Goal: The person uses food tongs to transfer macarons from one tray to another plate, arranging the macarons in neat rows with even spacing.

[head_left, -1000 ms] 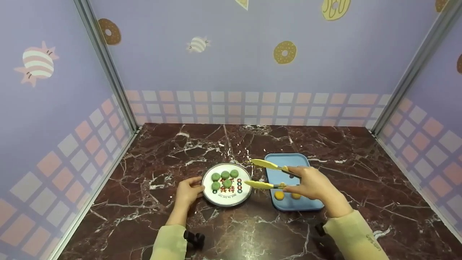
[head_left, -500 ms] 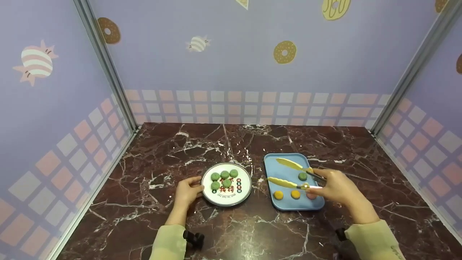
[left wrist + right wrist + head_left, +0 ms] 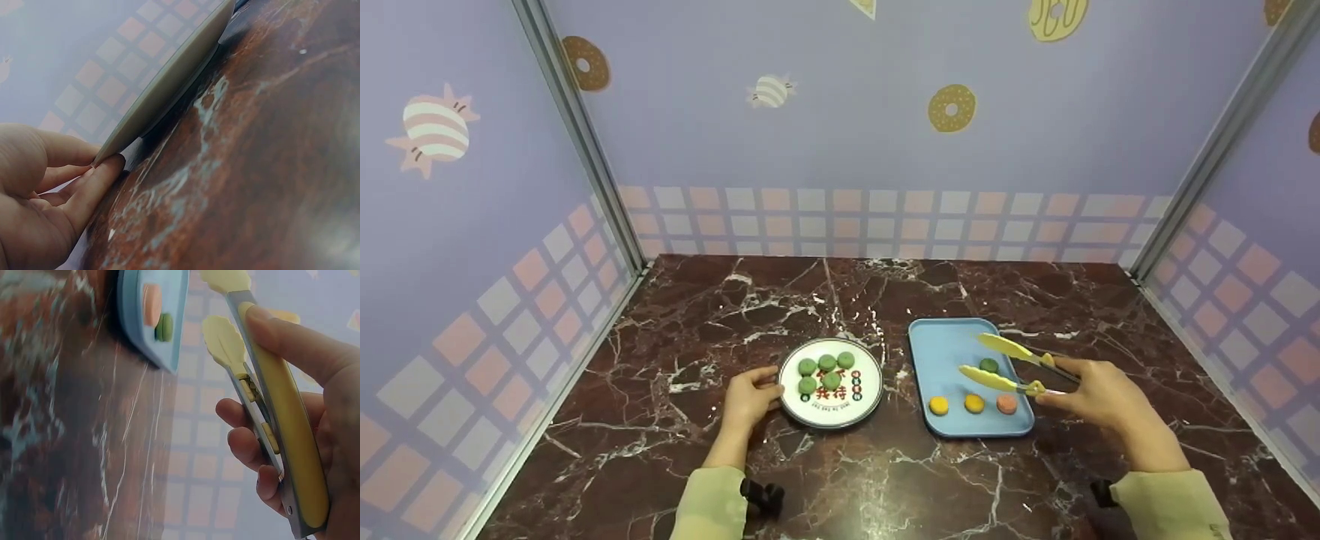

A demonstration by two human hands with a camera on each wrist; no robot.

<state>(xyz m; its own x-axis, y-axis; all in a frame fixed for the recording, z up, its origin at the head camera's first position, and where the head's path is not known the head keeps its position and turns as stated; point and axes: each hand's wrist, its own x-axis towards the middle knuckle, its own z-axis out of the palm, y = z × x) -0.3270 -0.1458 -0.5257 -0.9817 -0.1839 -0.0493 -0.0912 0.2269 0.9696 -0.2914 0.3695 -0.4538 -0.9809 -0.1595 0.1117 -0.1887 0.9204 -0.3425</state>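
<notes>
My left hand (image 3: 750, 401) pinches the left rim of a round white plate (image 3: 844, 416), thumb and fingers meeting at its edge in the left wrist view. Several green macarons (image 3: 831, 382) lie on the plate, which bears red and black lettering. In my right hand (image 3: 1110, 394) are yellow-tipped tongs (image 3: 284, 422), their arms spread with nothing between the tips. The tips hover over the right part of a blue tray (image 3: 945, 349). On that tray are a green macaron (image 3: 988, 365), two yellow macarons (image 3: 974, 403) and a pink macaron (image 3: 1006, 404).
Plate and tray stand side by side on a dark red marbled tabletop (image 3: 840, 480), with a gap between them. Patterned panels close off the back (image 3: 840, 135) and both sides.
My right hand has carried the spread tongs rightward, from beside the plate to the tray's right side, uncovering the pink and green macarons. The left hand keeps its place on the plate.
</notes>
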